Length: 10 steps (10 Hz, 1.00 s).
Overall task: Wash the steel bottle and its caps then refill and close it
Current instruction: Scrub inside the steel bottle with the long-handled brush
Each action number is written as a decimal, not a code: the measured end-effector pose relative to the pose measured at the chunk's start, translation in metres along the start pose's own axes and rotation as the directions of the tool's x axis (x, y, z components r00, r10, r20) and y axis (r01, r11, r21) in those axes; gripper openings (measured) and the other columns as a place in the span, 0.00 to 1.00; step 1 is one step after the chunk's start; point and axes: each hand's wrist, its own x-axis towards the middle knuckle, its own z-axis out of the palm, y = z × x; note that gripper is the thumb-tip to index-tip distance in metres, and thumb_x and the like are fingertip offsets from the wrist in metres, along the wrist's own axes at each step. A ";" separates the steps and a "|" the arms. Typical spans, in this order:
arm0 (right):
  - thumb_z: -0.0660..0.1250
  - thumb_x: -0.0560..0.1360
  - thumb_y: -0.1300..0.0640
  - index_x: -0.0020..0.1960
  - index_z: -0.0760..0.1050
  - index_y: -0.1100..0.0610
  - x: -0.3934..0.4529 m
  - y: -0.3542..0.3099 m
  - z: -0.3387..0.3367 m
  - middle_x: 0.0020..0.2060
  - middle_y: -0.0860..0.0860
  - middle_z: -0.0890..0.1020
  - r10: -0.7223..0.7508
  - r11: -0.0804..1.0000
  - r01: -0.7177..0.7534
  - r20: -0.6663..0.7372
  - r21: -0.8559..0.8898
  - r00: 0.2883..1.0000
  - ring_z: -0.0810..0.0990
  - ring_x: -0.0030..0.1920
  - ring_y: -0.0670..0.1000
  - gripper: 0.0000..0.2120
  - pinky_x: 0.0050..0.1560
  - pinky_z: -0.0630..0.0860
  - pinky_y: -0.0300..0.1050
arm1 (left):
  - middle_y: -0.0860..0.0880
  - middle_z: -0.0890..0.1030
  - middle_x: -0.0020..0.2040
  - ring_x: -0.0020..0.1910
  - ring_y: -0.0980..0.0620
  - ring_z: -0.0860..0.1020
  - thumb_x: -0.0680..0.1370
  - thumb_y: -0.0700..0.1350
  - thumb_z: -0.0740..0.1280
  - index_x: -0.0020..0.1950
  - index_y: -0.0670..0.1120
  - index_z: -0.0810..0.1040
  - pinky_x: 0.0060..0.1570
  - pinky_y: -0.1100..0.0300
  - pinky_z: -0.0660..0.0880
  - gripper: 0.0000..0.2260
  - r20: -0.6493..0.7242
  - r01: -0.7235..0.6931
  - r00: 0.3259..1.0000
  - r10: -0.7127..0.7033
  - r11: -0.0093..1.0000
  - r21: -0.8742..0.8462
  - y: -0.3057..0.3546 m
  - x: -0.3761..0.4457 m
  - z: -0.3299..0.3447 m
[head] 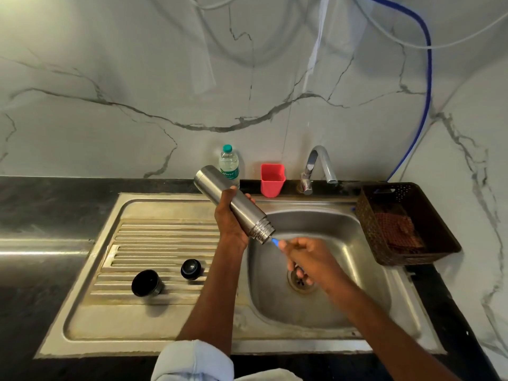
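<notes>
From the head camera, a brushed steel bottle (231,202), a smooth cylinder with a ridged threaded neck, is tilted over the sink basin (330,298), its open mouth pointing down toward the drain and its flat base raised toward the wall. The left hand (231,218) wraps its fingers round the bottle's middle. The right hand (305,259), just below the mouth, is curled round a thin blue handle (275,241) whose tip reaches the bottle's opening; what lies on its end is hidden inside.

On the ribbed steel draining board left of the basin lie two black caps: a wide cup-shaped cap (146,283) and, nearer the basin, a smaller rounded stopper (190,269). Behind the basin, on the dark stone desk (41,210), stand a curved chrome tap (319,169), a red plastic cup (272,180) and a clear plastic water bottle (229,166) with a teal lid. Right of the basin sits a dark perforated basket (439,243) holding a reddish cloth.
</notes>
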 end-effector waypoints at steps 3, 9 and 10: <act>0.63 0.81 0.55 0.53 0.77 0.60 0.012 -0.008 -0.009 0.28 0.48 0.66 0.247 0.691 -0.501 0.481 0.521 0.841 0.59 0.20 0.43 0.08 0.19 0.54 0.35 | 0.44 0.82 0.41 0.37 0.48 0.82 0.78 0.50 0.70 0.61 0.42 0.75 0.39 0.56 0.81 0.16 0.043 0.064 0.997 -0.060 0.992 -0.106 -0.004 -0.004 0.005; 0.60 0.83 0.50 0.44 0.74 0.54 0.008 0.023 -0.031 0.26 0.45 0.61 0.244 0.861 -0.471 0.657 0.192 0.713 0.53 0.22 0.41 0.12 0.17 0.55 0.32 | 0.44 0.84 0.43 0.39 0.47 0.84 0.76 0.51 0.73 0.65 0.44 0.77 0.40 0.55 0.82 0.20 -0.164 -0.075 0.985 0.062 0.995 -0.071 0.007 0.003 -0.032; 0.61 0.80 0.51 0.45 0.72 0.54 0.021 0.021 -0.022 0.23 0.44 0.64 0.179 0.766 -0.563 0.739 0.310 0.650 0.52 0.22 0.41 0.08 0.17 0.55 0.33 | 0.45 0.83 0.41 0.38 0.48 0.83 0.77 0.51 0.71 0.61 0.44 0.76 0.38 0.57 0.81 0.16 -0.086 -0.040 0.996 0.032 0.995 -0.095 0.009 0.004 -0.027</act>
